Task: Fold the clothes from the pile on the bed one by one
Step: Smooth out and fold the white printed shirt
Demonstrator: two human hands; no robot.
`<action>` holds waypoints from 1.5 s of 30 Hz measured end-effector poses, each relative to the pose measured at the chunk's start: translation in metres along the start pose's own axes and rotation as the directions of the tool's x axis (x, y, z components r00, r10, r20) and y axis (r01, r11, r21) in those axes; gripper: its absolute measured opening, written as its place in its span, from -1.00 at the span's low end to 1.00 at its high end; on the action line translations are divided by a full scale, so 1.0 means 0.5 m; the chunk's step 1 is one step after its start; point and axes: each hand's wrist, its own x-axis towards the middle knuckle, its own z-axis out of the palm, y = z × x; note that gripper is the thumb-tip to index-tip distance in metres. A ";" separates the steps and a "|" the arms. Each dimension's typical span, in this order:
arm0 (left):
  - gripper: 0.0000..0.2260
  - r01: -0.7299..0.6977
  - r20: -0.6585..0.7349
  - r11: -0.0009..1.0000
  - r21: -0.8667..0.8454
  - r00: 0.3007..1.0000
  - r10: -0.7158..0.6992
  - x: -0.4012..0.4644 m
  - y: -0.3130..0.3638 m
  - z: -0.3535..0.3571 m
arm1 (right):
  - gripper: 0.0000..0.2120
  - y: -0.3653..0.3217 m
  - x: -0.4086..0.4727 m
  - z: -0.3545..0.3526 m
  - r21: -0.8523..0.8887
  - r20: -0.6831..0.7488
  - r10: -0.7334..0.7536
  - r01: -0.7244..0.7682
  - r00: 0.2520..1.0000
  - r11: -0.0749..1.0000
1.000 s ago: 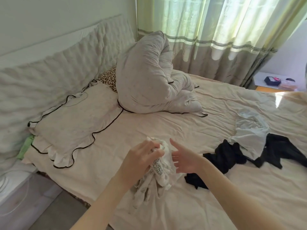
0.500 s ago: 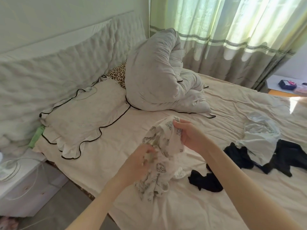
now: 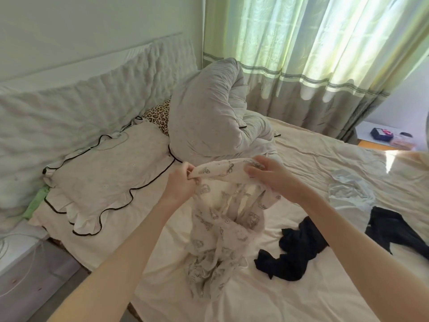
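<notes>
Both hands have risen and drawn apart since a moment ago, stretching out the top edge of the printed garment [image 3: 222, 219]. The left hand [image 3: 180, 184] pinches one end of that edge; the right hand [image 3: 270, 176] grips the other. The rest hangs twisted, its bottom bunched on the bed [image 3: 162, 228]. It may be inside out, though the folds hide that. If the twist stays, any fold will trap creases. The trailing end could also snag the black clothes [image 3: 294, 252] lying just beside it.
</notes>
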 end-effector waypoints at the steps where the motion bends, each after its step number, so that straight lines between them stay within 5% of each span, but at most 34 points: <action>1: -0.87 0.000 0.022 0.999 -0.041 1.000 0.001 0.011 0.025 -0.019 | -0.68 0.000 0.004 -0.001 -0.131 -0.027 -0.007 0.004 1.000 0.991; 5: -0.91 -0.193 0.099 0.979 -0.061 0.975 0.198 0.034 0.136 -0.066 | -0.50 -0.022 0.026 0.017 -0.463 -0.187 -0.151 0.049 0.971 0.885; 10: -0.93 -0.381 0.088 0.924 0.025 0.922 0.377 0.047 0.233 -0.100 | -0.30 -0.063 0.048 0.032 -0.452 -0.236 -0.377 0.242 0.896 0.858; 14: -0.95 -0.430 0.125 0.891 0.145 0.901 0.415 0.055 0.269 -0.107 | -0.85 -0.098 0.057 0.043 -0.487 -0.347 -0.529 0.333 0.775 0.807; 19: -0.82 -0.410 0.168 0.820 0.400 0.912 0.374 0.070 0.284 -0.148 | -0.89 -0.133 0.064 -0.008 -0.438 -0.449 -0.473 0.275 0.758 0.856; 24: -0.85 -0.327 0.021 0.661 0.676 0.905 0.426 0.076 0.284 -0.185 | -0.83 -0.172 0.057 -0.043 -0.667 -0.305 -0.632 0.314 0.712 0.676; 26: -0.89 -0.308 -0.027 0.668 0.678 0.897 0.441 0.078 0.284 -0.194 | -0.83 -0.189 0.061 -0.061 -0.709 -0.307 -0.633 0.273 0.710 0.650; 32: -0.90 -0.252 -0.201 0.730 0.635 0.859 0.471 0.075 0.258 -0.205 | -0.82 -0.203 0.075 -0.096 -0.526 -0.393 -0.409 0.163 0.824 0.835; 36: -0.86 -0.238 -0.288 0.762 0.602 0.826 0.485 0.069 0.253 -0.193 | -0.83 -0.183 0.066 -0.071 -0.529 -0.377 -0.460 0.221 0.804 0.819; 39: -0.78 -0.224 -0.367 0.917 0.330 0.864 0.344 0.075 0.259 -0.193 | -0.90 -0.180 0.059 -0.063 -0.471 -0.310 -0.491 0.317 0.814 0.823; 42: -0.69 -0.116 -0.328 0.993 -0.005 0.939 0.108 0.084 0.251 -0.203 | -0.93 -0.180 0.051 -0.059 -0.510 -0.168 -0.539 0.395 0.826 0.764; 45: -0.80 -0.199 -0.217 0.966 0.164 0.948 0.232 0.087 0.232 -0.218 | -0.89 -0.163 0.063 -0.083 -0.646 -0.165 -0.554 0.335 0.816 0.686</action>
